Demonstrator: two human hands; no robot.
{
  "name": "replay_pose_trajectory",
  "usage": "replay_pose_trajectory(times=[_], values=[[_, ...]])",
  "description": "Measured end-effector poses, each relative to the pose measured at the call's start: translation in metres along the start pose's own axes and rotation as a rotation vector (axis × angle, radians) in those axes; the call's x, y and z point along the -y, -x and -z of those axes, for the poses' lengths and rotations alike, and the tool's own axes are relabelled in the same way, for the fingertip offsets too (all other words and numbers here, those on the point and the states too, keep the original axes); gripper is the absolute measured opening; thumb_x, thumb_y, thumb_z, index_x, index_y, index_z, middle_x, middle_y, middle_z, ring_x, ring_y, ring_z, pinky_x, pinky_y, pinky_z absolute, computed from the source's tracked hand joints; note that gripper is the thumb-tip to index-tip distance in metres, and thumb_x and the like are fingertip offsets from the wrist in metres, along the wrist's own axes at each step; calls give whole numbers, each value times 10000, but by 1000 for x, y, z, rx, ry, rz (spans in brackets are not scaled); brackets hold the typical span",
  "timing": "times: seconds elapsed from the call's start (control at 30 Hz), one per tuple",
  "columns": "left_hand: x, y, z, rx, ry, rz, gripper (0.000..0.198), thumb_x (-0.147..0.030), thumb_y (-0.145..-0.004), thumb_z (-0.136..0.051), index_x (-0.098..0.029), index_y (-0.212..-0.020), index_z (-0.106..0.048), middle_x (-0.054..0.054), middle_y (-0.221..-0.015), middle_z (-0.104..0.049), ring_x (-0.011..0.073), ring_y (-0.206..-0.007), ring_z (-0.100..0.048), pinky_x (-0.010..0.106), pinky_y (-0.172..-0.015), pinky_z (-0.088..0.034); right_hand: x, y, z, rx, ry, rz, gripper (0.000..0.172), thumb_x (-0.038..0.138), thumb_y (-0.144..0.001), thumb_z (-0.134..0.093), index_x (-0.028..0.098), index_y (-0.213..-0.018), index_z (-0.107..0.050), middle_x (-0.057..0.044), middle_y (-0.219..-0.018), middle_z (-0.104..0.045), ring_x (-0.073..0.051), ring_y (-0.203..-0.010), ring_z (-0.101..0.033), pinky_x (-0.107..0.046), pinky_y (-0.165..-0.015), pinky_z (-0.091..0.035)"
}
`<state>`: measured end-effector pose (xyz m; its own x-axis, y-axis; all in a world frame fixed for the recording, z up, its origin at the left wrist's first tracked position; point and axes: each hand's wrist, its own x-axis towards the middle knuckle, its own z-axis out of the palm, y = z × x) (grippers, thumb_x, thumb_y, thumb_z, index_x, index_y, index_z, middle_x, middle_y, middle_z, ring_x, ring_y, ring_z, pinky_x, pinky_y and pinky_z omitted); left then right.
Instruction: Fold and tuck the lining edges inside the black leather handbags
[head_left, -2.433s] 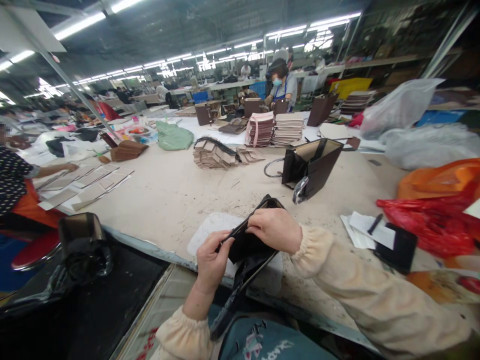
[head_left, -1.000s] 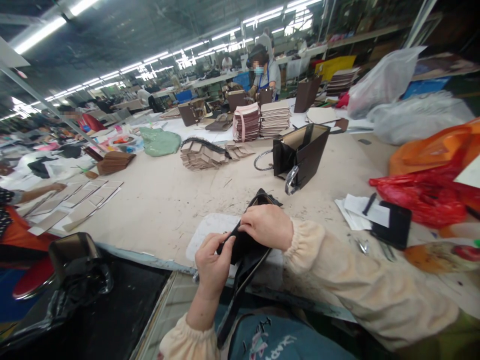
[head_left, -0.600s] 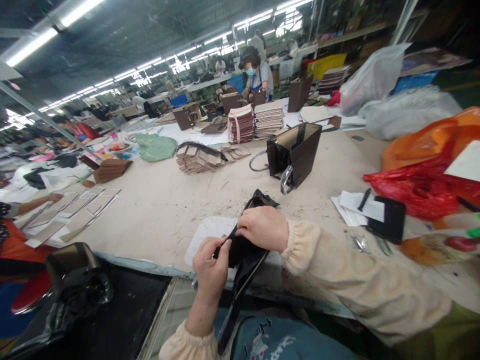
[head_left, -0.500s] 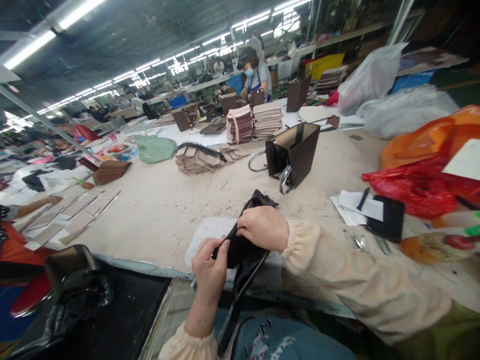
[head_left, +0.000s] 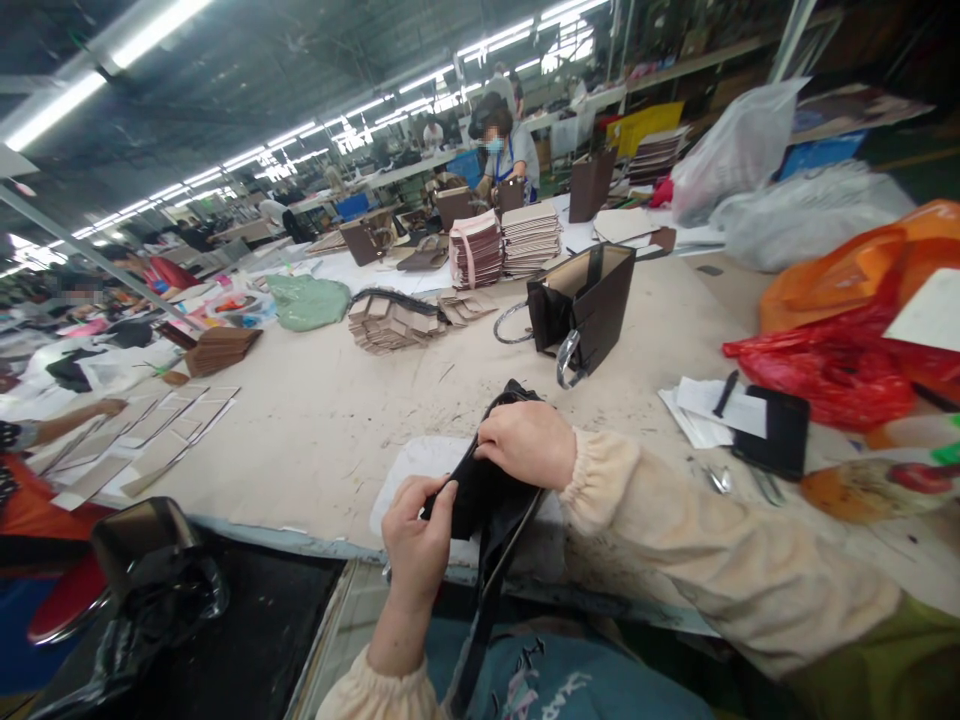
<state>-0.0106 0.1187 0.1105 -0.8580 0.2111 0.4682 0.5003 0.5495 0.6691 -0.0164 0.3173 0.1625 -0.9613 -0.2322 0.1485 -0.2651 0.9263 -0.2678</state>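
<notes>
Between my two hands is a black fabric bag lining [head_left: 472, 500] with a dark edge strip along its opening. My left hand [head_left: 420, 530] pinches the near end of that edge between thumb and fingers. Farther along the same edge, my right hand [head_left: 529, 443] is closed on it from above, its fingertips curled under and partly hidden. A long strip of the piece hangs down over the table's front edge toward my lap. Beneath it lies a pale sheet [head_left: 405, 470]. Beyond my hands stands a dark brown handbag [head_left: 600, 310], its handles wrapped in clear film.
Stacked panels [head_left: 531, 240] and a bundle of beige pieces [head_left: 394, 320] stand farther back. On the right lie a black phone-like item [head_left: 772, 435], small metal tools [head_left: 720, 478] and a red plastic bag [head_left: 832, 375]. A co-worker's hand [head_left: 105, 408] rests by flat panels at left.
My hands keep their grip on the edge, with only a slight shift of the right hand. The hanging strip has swung a little to the right.
</notes>
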Motion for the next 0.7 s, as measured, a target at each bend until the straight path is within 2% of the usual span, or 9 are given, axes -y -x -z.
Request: replay_pose_trajectory(times=[0.37,0.7], values=[[-2,-4,0,3,-8,-1,81,-232,-804,-625,-180,-750,-654,-11,-691,-608,125,-674,-556,232,-641,-425,-1,-4,2,13,9,-10,259,379,-850,-530,214,-823,-727,-52,-879,-705,-198,-816,-640,-261,-629,-416],[-2,-5,1,41,-28,10,112,-274,-810,-605,-178,-765,-639,-4,-691,-600,132,-658,-549,234,-614,-430,-1,-6,-1,8,-15,-21,263,363,-858,-518,207,-842,-729,-67,-891,-704,-199,-834,-635,-265,-673,-425]])
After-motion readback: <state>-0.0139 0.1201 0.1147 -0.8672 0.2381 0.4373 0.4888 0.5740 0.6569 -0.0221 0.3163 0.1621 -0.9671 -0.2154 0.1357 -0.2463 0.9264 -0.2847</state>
